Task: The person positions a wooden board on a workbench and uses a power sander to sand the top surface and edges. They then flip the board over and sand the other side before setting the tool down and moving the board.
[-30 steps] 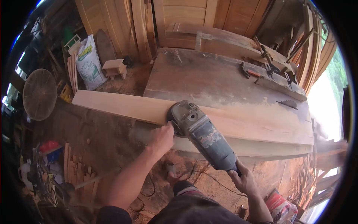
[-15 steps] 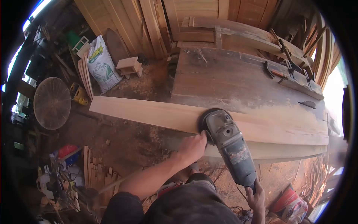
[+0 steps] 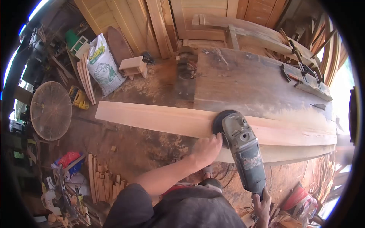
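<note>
An angle grinder (image 3: pixel 247 155) with a round black disc (image 3: pixel 219 121) rests its head on a long pale wooden board (image 3: pixel 163 117). My left hand (image 3: pixel 207 150) is closed at the side of the grinder's head, by the disc; the side handle itself is mostly hidden by the fingers. My right hand (image 3: pixel 261 205) grips the rear end of the grinder's body. The board lies along the near edge of a wooden worktable (image 3: pixel 235 83), its narrower left end sticking out past the table. Beneath its right part shows a second pale board (image 3: pixel 281 155).
Clamps (image 3: pixel 304 72) and a dark flat piece (image 3: pixel 318 106) lie on the table's right side. To the left stand a round fan (image 3: pixel 51 110), a white sack (image 3: pixel 104 66) and a small wooden stool (image 3: pixel 133 66). Wood offcuts (image 3: pixel 104 182) are piled lower left.
The grinder and both hands appear slightly farther right in view, still against the board. The camera view has shifted too, showing more floor left of the table.
</note>
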`<state>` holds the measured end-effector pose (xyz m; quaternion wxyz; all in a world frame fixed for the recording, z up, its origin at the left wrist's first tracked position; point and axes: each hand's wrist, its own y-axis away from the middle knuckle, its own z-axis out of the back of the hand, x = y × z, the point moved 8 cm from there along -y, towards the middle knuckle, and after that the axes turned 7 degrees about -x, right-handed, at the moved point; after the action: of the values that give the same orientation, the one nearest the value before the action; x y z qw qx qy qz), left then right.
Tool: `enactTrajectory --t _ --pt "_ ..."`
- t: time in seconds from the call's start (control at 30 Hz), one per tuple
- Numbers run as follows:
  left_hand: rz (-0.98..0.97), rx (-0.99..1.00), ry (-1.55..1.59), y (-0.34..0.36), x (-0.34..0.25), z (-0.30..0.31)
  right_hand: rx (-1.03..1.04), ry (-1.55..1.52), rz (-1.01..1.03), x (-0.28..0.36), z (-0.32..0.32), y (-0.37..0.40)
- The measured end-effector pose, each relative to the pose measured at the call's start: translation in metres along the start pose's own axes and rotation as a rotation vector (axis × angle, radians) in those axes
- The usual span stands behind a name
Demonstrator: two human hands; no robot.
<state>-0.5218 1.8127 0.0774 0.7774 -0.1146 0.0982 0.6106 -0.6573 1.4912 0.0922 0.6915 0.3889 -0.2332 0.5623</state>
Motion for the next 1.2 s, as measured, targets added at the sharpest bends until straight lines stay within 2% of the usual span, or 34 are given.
enactTrajectory --t 0.1,0.13,0.17,0.23,0.3,0.4,0.43,0.5,0.6,0.67,0.77,0.83,0.93,1.0,1.1,1.13,1.2 --pt "0.139 0.077 0.017 0.04 0.076 0.018 0.124 0.074 -0.059 0.032 -0.058 0.005" --pt "0.186 0.104 0.015 0.055 0.102 0.025 0.14 0.081 -0.042 0.067 -0.078 0.005" --pt "0.235 0.112 0.009 0.071 0.13 0.03 0.155 0.114 0.067 0.078 -0.1 0.005" --pt "0.324 0.126 0.003 0.102 0.186 0.043 0.248 0.138 0.108 0.116 -0.143 0.004" --pt "0.38 0.116 -0.026 0.126 0.232 0.057 0.288 0.14 0.234 0.143 -0.182 0.004" --pt "0.373 0.071 -0.041 0.139 0.263 0.068 0.281 0.172 0.333 0.162 -0.213 0.009" --pt "0.357 0.055 -0.037 0.137 0.264 0.071 0.306 0.21 0.274 0.16 -0.214 0.011" --pt "0.329 0.085 -0.026 0.127 0.245 0.066 0.269 0.244 0.224 0.152 -0.199 0.016" --pt "0.243 0.134 0.069 0.096 0.186 0.046 0.185 0.244 0.124 0.108 -0.151 0.027" --pt "0.123 0.103 0.253 0.069 0.133 0.04 0.118 0.215 0.055 0.069 -0.112 0.037" --pt "0.01 0.13 0.605 0.036 0.099 0.034 -0.017 0.193 0.014 0.012 -0.046 0.047" --pt "0.034 0.111 0.435 0.027 0.118 0.022 -0.136 0.214 0.051 -0.019 -0.005 0.052" --pt "0.057 0.158 0.067 0.028 0.153 0.01 -0.232 0.069 -0.246 -0.067 0.059 0.051" --pt "0.117 0.25 -0.104 0.035 0.179 -0.009 -0.338 0.095 -0.239 -0.111 0.103 0.044" --pt "0.078 0.222 -0.172 0.028 0.198 -0.026 -0.469 -0.023 -0.324 -0.155 0.164 0.029" --pt "0.091 0.269 -0.194 0.022 0.196 -0.028 -0.498 -0.058 -0.376 -0.161 0.181 0.021" --pt "0.124 0.361 -0.236 0.012 0.189 -0.03 -0.619 -0.012 -0.344 -0.157 0.216 0.007"
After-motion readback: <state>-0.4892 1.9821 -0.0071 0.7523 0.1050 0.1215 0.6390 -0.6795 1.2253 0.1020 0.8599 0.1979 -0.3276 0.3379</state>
